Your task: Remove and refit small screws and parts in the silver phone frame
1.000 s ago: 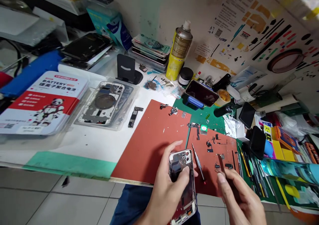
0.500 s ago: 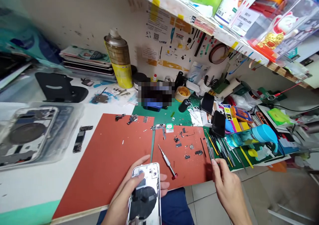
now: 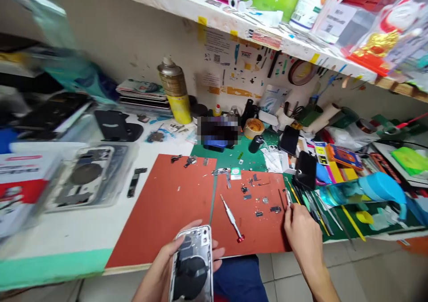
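In my left hand (image 3: 167,257) is a white-framed phone housing (image 3: 192,266), tilted with its opened inside facing up. The fingers wrap around both long edges, and a black round pad covers the housing's middle. My right hand (image 3: 302,226) is at the right edge of the red mat (image 3: 160,222), its fingers closed on a slim silver tool (image 3: 288,198) whose kind I cannot make out. Between the hands a screwdriver (image 3: 231,218) with a red end cap lies on the mat. Several small phone parts (image 3: 247,197) are scattered behind it.
More pens and slim tools (image 3: 312,208) lie right of my right hand, beside a blue-capped bottle (image 3: 364,190). A black phone (image 3: 306,169) is behind them. Another phone housing (image 3: 85,175) sits at left. A spray can (image 3: 175,90) stands at the back under the shelf (image 3: 187,8).
The view has swung left. My right hand has closed further over the slim tool at the mat's edge. My left thumb has moved from the housing's inside to its edge.
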Available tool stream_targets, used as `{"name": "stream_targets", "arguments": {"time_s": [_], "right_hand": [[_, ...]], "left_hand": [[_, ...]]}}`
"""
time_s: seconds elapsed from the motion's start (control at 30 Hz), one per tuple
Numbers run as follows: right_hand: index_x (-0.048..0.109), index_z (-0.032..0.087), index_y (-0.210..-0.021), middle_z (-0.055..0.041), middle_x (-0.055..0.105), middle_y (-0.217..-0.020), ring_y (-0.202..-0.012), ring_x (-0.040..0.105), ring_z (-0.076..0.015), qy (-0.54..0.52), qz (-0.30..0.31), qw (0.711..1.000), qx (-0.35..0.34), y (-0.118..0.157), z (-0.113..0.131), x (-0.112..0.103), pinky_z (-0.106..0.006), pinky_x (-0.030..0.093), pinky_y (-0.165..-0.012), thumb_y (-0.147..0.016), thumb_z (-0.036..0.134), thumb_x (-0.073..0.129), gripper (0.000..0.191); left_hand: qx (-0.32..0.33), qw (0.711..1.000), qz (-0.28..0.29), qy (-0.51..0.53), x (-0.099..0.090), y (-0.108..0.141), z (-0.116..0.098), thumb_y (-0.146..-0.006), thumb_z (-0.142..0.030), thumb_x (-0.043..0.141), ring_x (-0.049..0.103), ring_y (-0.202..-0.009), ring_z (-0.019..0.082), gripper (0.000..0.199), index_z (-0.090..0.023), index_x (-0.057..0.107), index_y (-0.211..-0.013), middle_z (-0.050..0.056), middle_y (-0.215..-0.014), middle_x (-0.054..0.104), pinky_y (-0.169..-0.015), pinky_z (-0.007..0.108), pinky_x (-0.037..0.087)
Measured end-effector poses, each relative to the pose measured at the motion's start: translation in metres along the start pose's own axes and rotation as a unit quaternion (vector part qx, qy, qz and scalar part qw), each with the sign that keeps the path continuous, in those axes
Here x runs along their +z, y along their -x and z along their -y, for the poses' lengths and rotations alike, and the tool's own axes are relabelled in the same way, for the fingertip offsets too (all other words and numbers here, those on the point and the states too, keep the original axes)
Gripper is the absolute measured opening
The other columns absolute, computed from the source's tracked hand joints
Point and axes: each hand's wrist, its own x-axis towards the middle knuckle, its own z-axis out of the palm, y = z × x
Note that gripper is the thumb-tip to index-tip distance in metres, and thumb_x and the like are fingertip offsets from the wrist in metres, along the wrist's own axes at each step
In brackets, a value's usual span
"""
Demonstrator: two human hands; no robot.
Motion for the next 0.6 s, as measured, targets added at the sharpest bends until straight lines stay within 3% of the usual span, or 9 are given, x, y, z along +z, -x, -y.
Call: {"name": "stream_targets", "arguments": {"time_s": [0.2,0.27,0.3,0.33,0.37,0.43,0.5,0.6], "right_hand": [[0.073,0.013,-0.095,-0.0144,0.073,-0.083,-0.056,0.065,-0.0236,-0.01,-0.044,0.999,-0.022,0.005,-0.006,0.001,-0.032,0.029,-0.048,-0.107,0.035,0.04,0.042],[0.077,0.014,-0.098,-0.0159,0.076,-0.087,-0.063,0.07,-0.0266,-0.094,-0.084,0.992,-0.014,0.011,0.0,-0.006,-0.034,0.038,-0.048,-0.106,0.047,0.04,0.05],[0.079,0.017,-0.098,-0.0145,0.079,-0.09,-0.066,0.072,-0.026,-0.187,-0.085,0.979,-0.009,0.015,0.006,-0.012,-0.033,0.044,-0.049,-0.104,0.055,0.046,0.051],[0.081,0.021,-0.098,-0.0121,0.081,-0.094,-0.068,0.074,-0.0244,-0.303,-0.05,0.952,-0.002,0.019,0.014,-0.019,-0.032,0.05,-0.051,-0.099,0.062,0.054,0.049],[0.082,0.023,-0.096,-0.0098,0.083,-0.094,-0.068,0.076,-0.0233,-0.421,0.011,0.907,0.006,0.023,0.025,-0.026,-0.029,0.053,-0.05,-0.094,0.066,0.063,0.046],[0.084,0.024,-0.102,-0.0086,0.084,-0.096,-0.078,0.08,-0.0245,-0.567,0.181,0.803,0.027,0.027,0.05,-0.043,-0.028,0.061,-0.06,-0.089,0.067,0.07,0.047],[0.083,0.024,-0.111,-0.0081,0.083,-0.096,-0.082,0.078,-0.0229,-0.622,0.302,0.722,0.023,0.025,0.074,-0.056,-0.028,0.062,-0.068,-0.09,0.07,0.068,0.052],[0.083,0.023,-0.102,-0.003,0.074,-0.079,-0.07,0.063,-0.0155,-0.634,0.432,0.642,-0.023,0.016,0.094,-0.065,-0.025,0.052,-0.065,-0.093,0.068,0.067,0.049]], "left_hand": [[0.01,0.996,0.091,0.023,-0.005,-0.002,-0.003,-0.099,-0.053,0.058,0.082,-0.098,0.04,0.074,-0.019,0.041,-0.163,0.019,-0.105,0.083,-0.091,0.054,0.062],[0.026,0.991,0.132,0.02,-0.007,-0.005,-0.003,-0.102,-0.056,0.053,0.082,-0.097,0.04,0.074,-0.02,0.037,-0.165,0.018,-0.106,0.082,-0.089,0.053,0.061],[0.025,0.987,0.156,0.015,-0.007,-0.005,-0.003,-0.102,-0.058,0.051,0.082,-0.095,0.04,0.074,-0.023,0.035,-0.165,0.017,-0.108,0.082,-0.087,0.051,0.061],[0.018,0.983,0.182,0.009,-0.006,-0.005,-0.003,-0.103,-0.061,0.049,0.083,-0.092,0.039,0.074,-0.026,0.033,-0.166,0.016,-0.111,0.081,-0.085,0.05,0.06],[0.009,0.978,0.206,0.001,-0.006,-0.004,-0.003,-0.103,-0.064,0.047,0.083,-0.088,0.037,0.074,-0.029,0.032,-0.166,0.015,-0.114,0.081,-0.084,0.049,0.06],[-0.013,0.969,0.246,-0.023,-0.003,-0.001,-0.003,-0.103,-0.07,0.043,0.083,-0.082,0.034,0.075,-0.035,0.028,-0.168,0.011,-0.115,0.08,-0.081,0.046,0.059],[-0.033,0.961,0.267,-0.06,-0.001,0.002,-0.004,-0.102,-0.075,0.041,0.083,-0.079,0.031,0.079,-0.038,0.022,-0.169,0.009,-0.11,0.08,-0.078,0.043,0.059],[-0.049,0.95,0.292,-0.095,0.001,0.0,-0.002,-0.102,-0.076,0.04,0.083,-0.082,0.031,0.085,-0.037,0.013,-0.172,0.009,-0.104,0.08,-0.076,0.041,0.058]]}}
